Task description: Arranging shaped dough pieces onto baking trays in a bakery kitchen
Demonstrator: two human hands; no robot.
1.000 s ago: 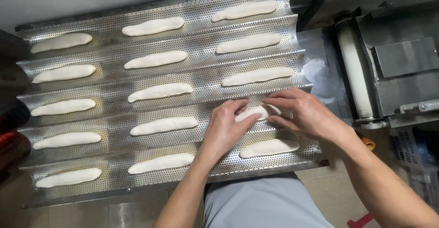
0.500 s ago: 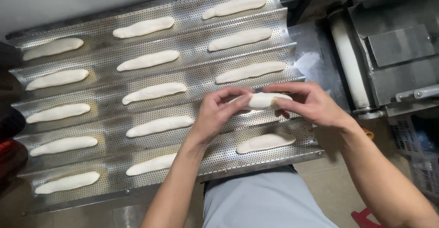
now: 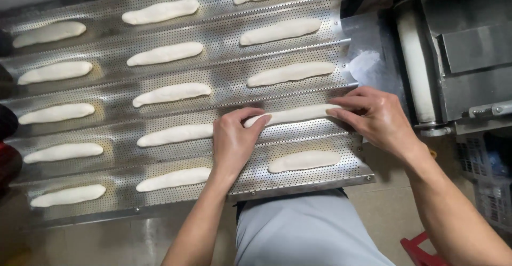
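**Both hands lay a dough stick into a groove of the perforated tray**

The perforated metal tray (image 3: pixel 224 79) is the largest thing in view, a corrugated sheet of long grooves that spreads away from the hands to the far side and out past the left hand. To the outer side of the right hand stands a grey metal machine (image 3: pixel 469 47) with a pale roller (image 3: pixel 415 58) along its near edge, close to the right wrist. Below the hands, nearer the body, the person's grey apron (image 3: pixel 309 228) shows under the tray's near edge.

The dough stick (image 3: pixel 296 114) lies stretched between the two hands, in the second groove from the near edge, at the tray's right end. The left hand (image 3: pixel 232 143) rests palm down on the tray, its thumb and forefinger pinching the stick's left tip. The right hand (image 3: pixel 373 118) holds the other tip lightly between thumb and fingertips, so both grips are closed on the same piece.

Other shaped dough pieces fill the grooves around it. One (image 3: pixel 304 161) lies just nearer the body than the held stick, another (image 3: pixel 290 74) just beyond it. A piece (image 3: pixel 175 135) sits in the same groove, just beside the left hand's outer side, and more lie in rows further that way.
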